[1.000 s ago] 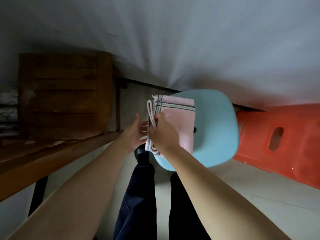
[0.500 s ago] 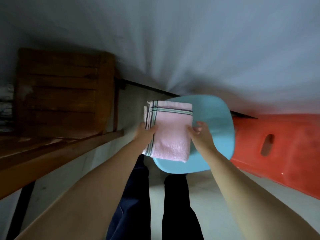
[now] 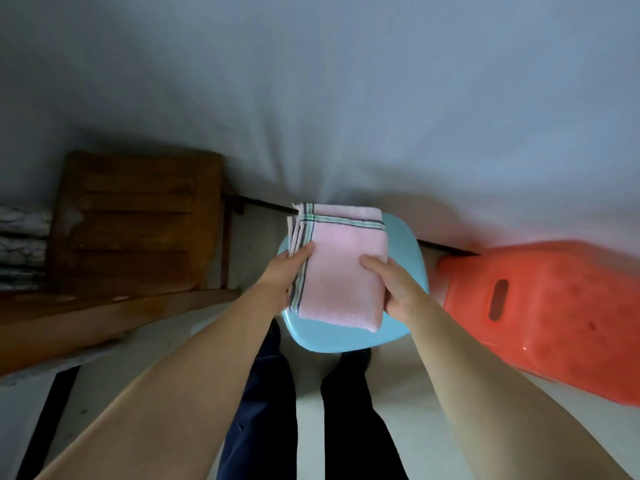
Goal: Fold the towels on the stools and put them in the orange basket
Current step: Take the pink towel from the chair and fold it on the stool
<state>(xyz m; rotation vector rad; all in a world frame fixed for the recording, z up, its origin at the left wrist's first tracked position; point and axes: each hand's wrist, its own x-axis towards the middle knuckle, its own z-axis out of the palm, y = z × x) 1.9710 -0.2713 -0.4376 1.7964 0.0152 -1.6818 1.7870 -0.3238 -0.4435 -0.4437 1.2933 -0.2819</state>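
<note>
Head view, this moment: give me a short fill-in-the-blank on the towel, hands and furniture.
1. The folded towel is mainly ____ in colour.
2. It is held over a light ____ stool.
3. The left hand and right hand ____ the towel at opposite sides.
4. The orange basket stands to the stool's ____.

Missing words: pink; blue; grip; right

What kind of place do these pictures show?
Probably a plain room in a home: a wooden bench or bed frame, a blue plastic stool and an orange basket stand on a pale floor by a bare wall.
</note>
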